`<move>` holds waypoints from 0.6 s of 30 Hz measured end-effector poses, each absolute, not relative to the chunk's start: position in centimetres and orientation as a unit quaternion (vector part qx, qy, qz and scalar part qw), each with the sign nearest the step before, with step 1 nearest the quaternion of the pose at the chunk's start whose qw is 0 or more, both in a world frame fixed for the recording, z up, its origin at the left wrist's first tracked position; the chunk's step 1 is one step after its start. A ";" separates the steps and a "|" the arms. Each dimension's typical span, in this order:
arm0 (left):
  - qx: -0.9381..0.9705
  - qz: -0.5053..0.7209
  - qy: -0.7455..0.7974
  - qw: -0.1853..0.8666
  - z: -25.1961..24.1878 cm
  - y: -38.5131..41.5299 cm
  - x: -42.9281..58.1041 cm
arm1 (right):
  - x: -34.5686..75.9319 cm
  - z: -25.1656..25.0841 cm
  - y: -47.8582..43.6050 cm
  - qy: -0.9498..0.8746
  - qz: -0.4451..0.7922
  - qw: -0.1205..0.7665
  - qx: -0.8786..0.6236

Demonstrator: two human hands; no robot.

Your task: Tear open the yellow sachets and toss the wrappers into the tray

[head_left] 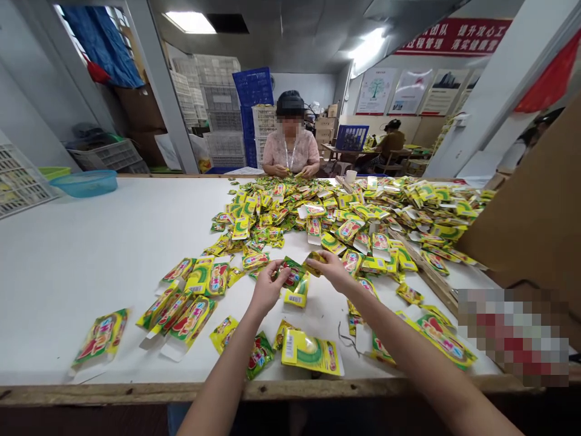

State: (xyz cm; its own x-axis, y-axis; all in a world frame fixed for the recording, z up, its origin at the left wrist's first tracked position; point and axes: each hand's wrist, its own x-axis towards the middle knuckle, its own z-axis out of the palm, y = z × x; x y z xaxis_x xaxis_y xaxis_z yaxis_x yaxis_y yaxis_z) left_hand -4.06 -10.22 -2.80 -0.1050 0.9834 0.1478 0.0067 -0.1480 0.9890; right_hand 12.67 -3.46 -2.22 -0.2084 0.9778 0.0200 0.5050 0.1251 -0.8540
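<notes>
Between the thumb and fingers of my left hand (269, 287) is a green sachet (293, 272) with red and white print. My right hand (334, 271) pinches a small yellow-gold sachet (313, 261) a little to the right of it. Just under the green sachet, a yellow carton (296, 298) with a barcode shows its lower end; the sachet covers part of it. Nearer the front edge lie another yellow carton (311, 352) and a green sachet (260, 354). Left of my left hand, several printed cartons (193, 321) lie with pale flaps showing.
A large heap of yellow and green cartons and sachets (336, 212) spreads over the white table (113, 254). A wooden strip (424, 266) runs along its right, beside a brown cardboard sheet (521, 212). Across the table sits a person (291, 145) handling small packets. A blue basin (85, 183) stands far left.
</notes>
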 end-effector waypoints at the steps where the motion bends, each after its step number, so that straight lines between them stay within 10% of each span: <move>1: 0.505 0.559 0.477 0.453 -2.7 -10.6 -3.9 | 13.1 -2.2 -4.5 -0.657 0.401 0.348 -0.535; 7: 0.469 0.563 0.462 0.500 -2.9 -12.0 -2.7 | 12.5 -2.7 -8.6 -0.423 0.590 0.526 -0.444; 18: 0.375 0.614 0.489 0.493 -3.4 -12.1 -1.1 | 11.5 -4.4 -9.5 -0.345 0.646 0.520 -0.439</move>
State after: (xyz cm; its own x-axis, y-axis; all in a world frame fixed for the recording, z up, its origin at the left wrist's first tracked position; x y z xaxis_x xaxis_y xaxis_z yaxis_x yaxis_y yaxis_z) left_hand -1.14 -12.11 -3.39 -0.2329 0.9723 -0.0210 -0.2377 -0.0360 0.9707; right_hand 11.47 -9.52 -4.42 -0.0740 0.9752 -0.2087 -0.3686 -0.2212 -0.9029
